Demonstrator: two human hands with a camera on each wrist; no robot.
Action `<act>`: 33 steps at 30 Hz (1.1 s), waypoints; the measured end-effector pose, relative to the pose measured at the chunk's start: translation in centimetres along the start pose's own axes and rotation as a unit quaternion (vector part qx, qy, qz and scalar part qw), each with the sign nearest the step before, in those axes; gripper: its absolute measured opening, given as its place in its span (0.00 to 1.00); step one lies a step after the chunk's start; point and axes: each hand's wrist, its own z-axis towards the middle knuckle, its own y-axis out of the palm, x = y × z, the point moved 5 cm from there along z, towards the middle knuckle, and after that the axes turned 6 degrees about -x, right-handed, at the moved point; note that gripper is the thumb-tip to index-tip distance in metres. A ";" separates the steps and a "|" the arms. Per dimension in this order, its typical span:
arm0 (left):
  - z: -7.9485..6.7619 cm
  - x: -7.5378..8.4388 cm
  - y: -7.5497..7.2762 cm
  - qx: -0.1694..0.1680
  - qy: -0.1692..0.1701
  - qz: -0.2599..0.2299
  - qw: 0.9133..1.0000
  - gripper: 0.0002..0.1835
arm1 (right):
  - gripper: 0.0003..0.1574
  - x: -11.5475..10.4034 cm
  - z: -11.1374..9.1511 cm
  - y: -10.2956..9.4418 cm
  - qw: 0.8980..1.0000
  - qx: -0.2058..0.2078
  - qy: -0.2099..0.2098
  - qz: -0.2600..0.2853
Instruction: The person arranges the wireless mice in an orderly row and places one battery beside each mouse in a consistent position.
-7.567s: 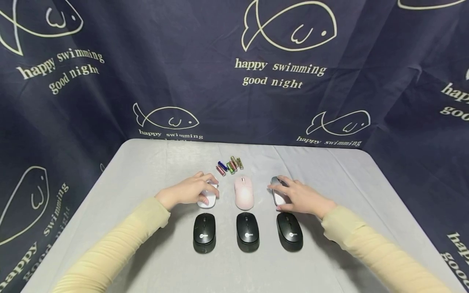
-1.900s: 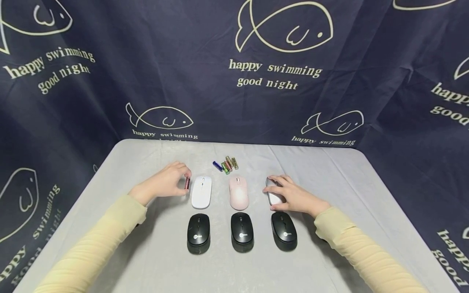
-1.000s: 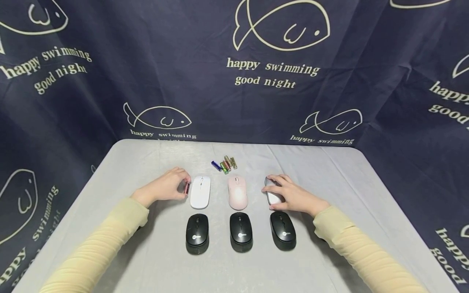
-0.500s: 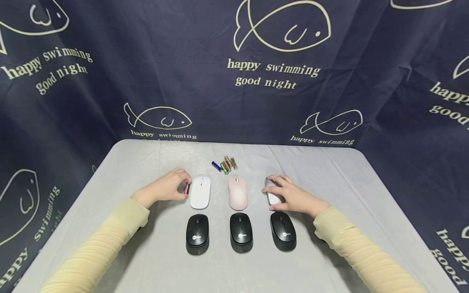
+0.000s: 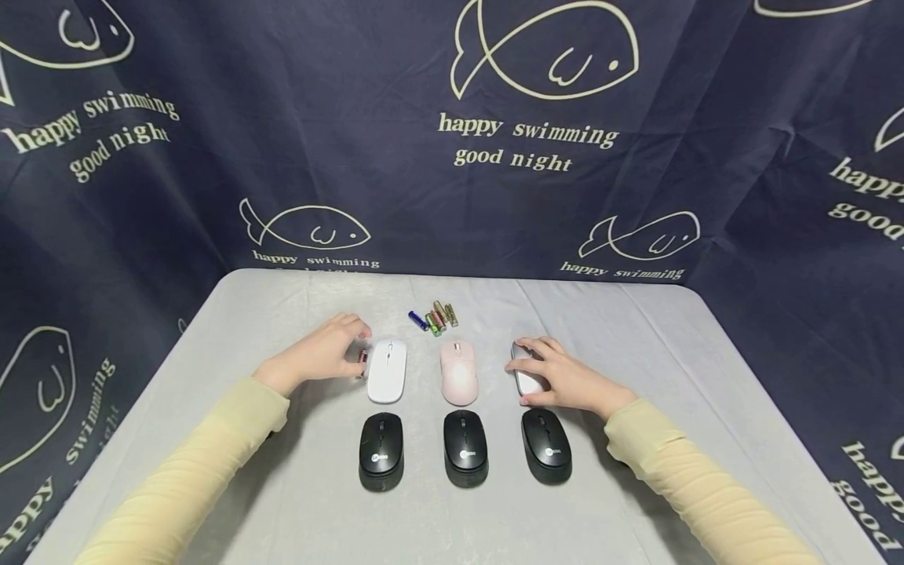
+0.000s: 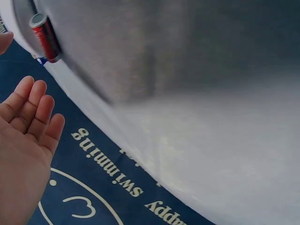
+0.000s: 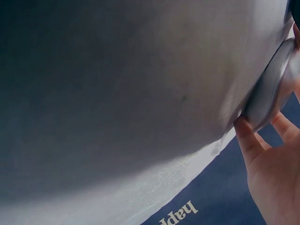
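Observation:
A red battery (image 5: 363, 357) lies on the table just left of a white mouse (image 5: 387, 373). Around it, but apart from it, my left hand (image 5: 319, 351) has its thumb and fingers spread. The left wrist view shows the red battery (image 6: 45, 38) with a gap between it and the fingers (image 6: 42, 112). On the right side, my right hand (image 5: 568, 378) grips a grey-and-silver mouse (image 5: 530, 383) by its edges. In the right wrist view, fingertips touch the side of that mouse (image 7: 267, 91), which is partly cut off by the frame.
A pink mouse (image 5: 459, 373) sits in the middle of the back row. In front stand three black mice, left (image 5: 381, 447), centre (image 5: 465, 443) and right (image 5: 547, 442). Several batteries (image 5: 438, 318) lie loosely grouped behind the pink mouse. A dark blue fish-print curtain (image 5: 424, 173) surrounds the table.
My left hand left the white mouse, brought a red battery from the group to that mouse's left side, and has now let it go. My right hand stays on the grey mouse.

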 end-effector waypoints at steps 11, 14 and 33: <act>1.9 1.1 -1.5 0.015 -0.057 0.047 0.997 0.32 | 0.31 0.2 0.0 0.1 1.000 0.002 0.001 -0.005; 2.5 1.3 -1.5 0.017 -0.078 0.052 0.995 0.34 | 0.31 0.2 -0.1 0.1 1.000 0.002 0.001 -0.006; 6.6 2.1 -1.0 0.020 -0.140 0.078 0.987 0.38 | 0.31 0.2 0.0 0.2 1.000 0.003 0.001 -0.007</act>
